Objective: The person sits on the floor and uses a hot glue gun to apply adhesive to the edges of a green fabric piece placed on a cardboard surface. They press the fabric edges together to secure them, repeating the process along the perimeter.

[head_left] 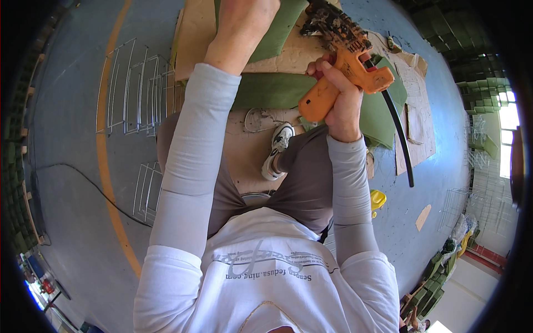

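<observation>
My right hand [344, 100] grips an orange hot glue gun [319, 100], its fingers wrapped round the handle. Dark, crusted residue covers the gun's front end, which points toward the upper left. From its rear hangs a black glue stick [401, 133]. At the upper edge, my left hand [244, 25] lies over a green panel [283, 33]; its fingers are cut off by the picture's edge, so what they hold cannot be seen. The panel rests on a cardboard-covered work surface [294, 55] in front of my knees, with another green piece [272, 91] along its near side.
Wire racks [130, 94] stand on the floor at the left, near a yellow line [102, 133] and a black cable [91, 183]. More green pieces [383, 119] and cardboard [419, 122] lie to the right. A small yellow object [378, 200] sits by my right elbow.
</observation>
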A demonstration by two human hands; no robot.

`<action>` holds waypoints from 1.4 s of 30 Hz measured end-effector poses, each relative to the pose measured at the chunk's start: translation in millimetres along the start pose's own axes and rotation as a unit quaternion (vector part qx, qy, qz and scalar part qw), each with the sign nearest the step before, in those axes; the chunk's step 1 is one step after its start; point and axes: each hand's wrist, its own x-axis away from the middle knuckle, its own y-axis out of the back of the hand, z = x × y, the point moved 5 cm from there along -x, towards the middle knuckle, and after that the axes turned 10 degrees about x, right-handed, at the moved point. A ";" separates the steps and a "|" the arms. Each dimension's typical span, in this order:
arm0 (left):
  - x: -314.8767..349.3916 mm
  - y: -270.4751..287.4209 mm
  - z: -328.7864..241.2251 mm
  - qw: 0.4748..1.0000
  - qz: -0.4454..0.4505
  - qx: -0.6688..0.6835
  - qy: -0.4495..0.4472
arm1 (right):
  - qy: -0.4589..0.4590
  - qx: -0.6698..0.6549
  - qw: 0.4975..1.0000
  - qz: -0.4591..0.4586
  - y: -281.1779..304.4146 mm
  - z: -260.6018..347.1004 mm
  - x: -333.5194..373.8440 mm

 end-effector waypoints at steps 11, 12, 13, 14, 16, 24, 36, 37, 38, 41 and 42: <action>11.2 -1.9 9.7 0.999 0.031 -0.024 -0.011 | 0.004 -0.046 0.995 -0.089 75.6 39.2 -16.2; 13.5 -1.6 7.5 0.999 0.036 -0.028 -0.013 | 0.000 -0.031 0.996 -0.088 90.5 33.0 -23.6; 14.7 -2.1 5.8 0.998 0.042 -0.033 -0.020 | -0.006 -0.034 0.996 -0.080 98.4 24.6 -29.2; 15.9 -2.0 4.5 0.998 0.048 -0.038 -0.028 | -0.012 -0.036 0.997 -0.072 105.8 16.1 -34.7; 15.7 -1.3 -0.3 0.997 0.055 -0.046 -0.038 | -0.039 -0.069 0.995 -0.064 123.3 -16.2 -42.8; 16.8 12.4 -13.5 0.995 0.045 -0.073 -0.047 | -0.101 -0.203 0.971 -0.069 107.1 -111.0 -60.0; 14.3 5.8 -17.3 0.995 0.066 -0.070 -0.023 | -0.077 -0.281 0.941 -0.171 167.9 -125.1 -153.3; 14.6 3.9 -17.4 0.995 0.068 -0.068 -0.023 | -0.089 -0.287 0.935 -0.191 172.2 -125.9 -154.6; 14.9 1.9 -17.5 0.995 0.070 -0.065 -0.022 | -0.081 -0.272 0.937 -0.202 175.8 -127.5 -149.9; 14.2 3.7 -17.2 0.995 0.065 -0.070 -0.020 | -0.037 -0.317 0.930 -0.183 178.7 -129.7 -141.4; 14.4 4.0 -16.9 0.995 0.066 -0.072 -0.019 | -0.021 -0.321 0.932 -0.167 174.9 -128.4 -138.4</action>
